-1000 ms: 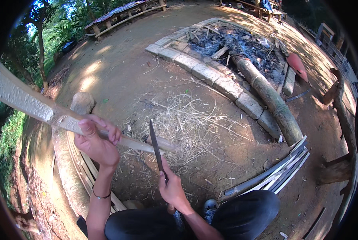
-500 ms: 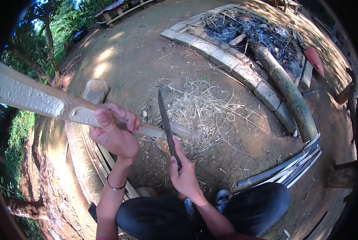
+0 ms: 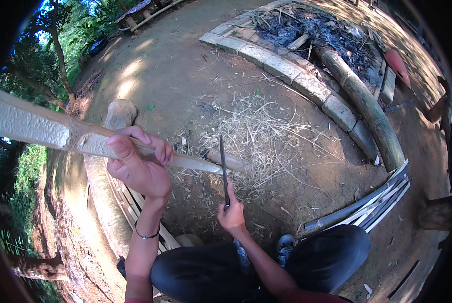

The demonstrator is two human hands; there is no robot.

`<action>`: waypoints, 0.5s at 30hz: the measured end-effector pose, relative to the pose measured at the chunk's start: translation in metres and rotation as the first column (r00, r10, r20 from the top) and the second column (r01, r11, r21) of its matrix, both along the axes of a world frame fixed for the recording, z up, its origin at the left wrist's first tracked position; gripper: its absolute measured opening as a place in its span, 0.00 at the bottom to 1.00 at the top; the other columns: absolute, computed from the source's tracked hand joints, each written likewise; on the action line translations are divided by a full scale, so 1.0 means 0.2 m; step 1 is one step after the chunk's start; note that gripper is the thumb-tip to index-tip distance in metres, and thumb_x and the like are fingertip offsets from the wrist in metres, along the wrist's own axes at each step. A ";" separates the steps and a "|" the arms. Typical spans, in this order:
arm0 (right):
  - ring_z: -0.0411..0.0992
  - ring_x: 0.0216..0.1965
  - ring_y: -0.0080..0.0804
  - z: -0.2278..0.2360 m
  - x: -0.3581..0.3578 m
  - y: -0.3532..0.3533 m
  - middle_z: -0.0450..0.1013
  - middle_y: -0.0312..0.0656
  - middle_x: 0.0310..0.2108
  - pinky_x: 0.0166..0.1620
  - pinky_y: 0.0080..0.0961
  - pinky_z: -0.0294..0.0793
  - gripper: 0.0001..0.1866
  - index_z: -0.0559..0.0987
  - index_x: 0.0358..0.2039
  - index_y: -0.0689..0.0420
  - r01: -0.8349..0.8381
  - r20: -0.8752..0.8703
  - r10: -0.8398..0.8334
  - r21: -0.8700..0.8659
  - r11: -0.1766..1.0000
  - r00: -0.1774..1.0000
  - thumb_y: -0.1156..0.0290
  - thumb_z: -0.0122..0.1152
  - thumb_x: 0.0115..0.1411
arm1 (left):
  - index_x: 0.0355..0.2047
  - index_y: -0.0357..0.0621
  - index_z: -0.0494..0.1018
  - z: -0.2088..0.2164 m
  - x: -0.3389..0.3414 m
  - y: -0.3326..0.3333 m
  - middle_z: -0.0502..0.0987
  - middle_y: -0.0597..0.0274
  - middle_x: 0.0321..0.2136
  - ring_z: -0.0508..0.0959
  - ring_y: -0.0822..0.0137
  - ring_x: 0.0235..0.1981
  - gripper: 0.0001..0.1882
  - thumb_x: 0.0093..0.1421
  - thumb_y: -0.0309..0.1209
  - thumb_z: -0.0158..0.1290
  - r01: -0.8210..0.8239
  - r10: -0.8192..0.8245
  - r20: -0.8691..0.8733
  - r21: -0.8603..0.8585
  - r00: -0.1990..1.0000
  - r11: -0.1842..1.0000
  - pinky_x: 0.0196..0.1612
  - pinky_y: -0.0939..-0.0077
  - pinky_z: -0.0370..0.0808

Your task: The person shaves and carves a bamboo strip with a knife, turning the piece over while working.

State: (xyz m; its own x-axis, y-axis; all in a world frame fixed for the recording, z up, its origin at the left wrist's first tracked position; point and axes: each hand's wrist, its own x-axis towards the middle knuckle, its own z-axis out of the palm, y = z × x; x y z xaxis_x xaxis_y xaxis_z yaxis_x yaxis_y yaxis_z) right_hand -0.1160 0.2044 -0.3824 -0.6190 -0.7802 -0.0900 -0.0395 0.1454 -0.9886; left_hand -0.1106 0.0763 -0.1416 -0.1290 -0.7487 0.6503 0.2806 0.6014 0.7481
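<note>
My left hand [image 3: 142, 164] is closed round a long split bamboo strip [image 3: 39, 123], whose pale inner face shows. The strip runs from the far left edge down to its narrow end near the middle. In my right hand [image 3: 232, 216] is a knife [image 3: 223, 159] with a long dark blade pointing away from me. Its blade crosses the end of the strip; whether the edge touches it I cannot tell. Beneath, a short piece of bamboo or wood [image 3: 238, 162] lies among pale curled shavings [image 3: 271, 134] on the dirt.
A curved stone border [image 3: 281, 68] surrounds ash and charred wood [image 3: 332, 35]. One thick bamboo pole [image 3: 359, 101] leans over it. Split bamboo strips [image 3: 367, 204] lie by my right knee, others [image 3: 125, 194] beside a log [image 3: 102, 202] at left. A rock [image 3: 121, 113] sits beyond my left hand.
The knife has turned more upright and its tip has moved right and lower. My right hand has shifted slightly right, and the strip's near end has moved a little right.
</note>
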 end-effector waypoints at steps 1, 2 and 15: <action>0.70 0.18 0.25 -0.12 -0.03 0.00 0.75 0.41 0.20 0.27 0.26 0.73 0.42 0.51 0.73 0.50 0.027 0.036 -0.026 -0.031 0.999 0.999 0.82 0.50 0.57 | 0.29 0.40 0.61 0.02 0.00 -0.01 0.60 0.64 0.10 0.62 0.74 0.09 0.28 0.73 0.53 0.34 0.004 -0.003 0.011 -0.014 1.000 1.000 0.14 0.79 0.63; 0.68 0.18 0.21 -0.10 -0.05 0.00 0.71 0.37 0.21 0.22 0.23 0.70 0.43 0.51 0.73 0.48 -0.052 0.255 0.042 0.035 0.998 0.966 0.82 0.49 0.58 | 0.29 0.40 0.61 0.02 0.02 -0.02 0.60 0.64 0.10 0.62 0.74 0.09 0.28 0.73 0.53 0.33 0.001 0.000 0.024 -0.018 1.000 1.000 0.14 0.79 0.63; 0.61 0.14 0.18 -0.11 -0.07 -0.07 0.61 0.32 0.18 0.15 0.23 0.65 0.41 0.47 0.74 0.38 -0.091 0.661 -0.011 0.119 0.989 0.750 0.81 0.41 0.63 | 0.30 0.45 0.61 0.01 0.07 -0.04 0.58 0.68 0.11 0.59 0.74 0.09 0.30 0.70 0.60 0.29 -0.158 0.157 0.041 0.029 0.987 0.987 0.14 0.81 0.59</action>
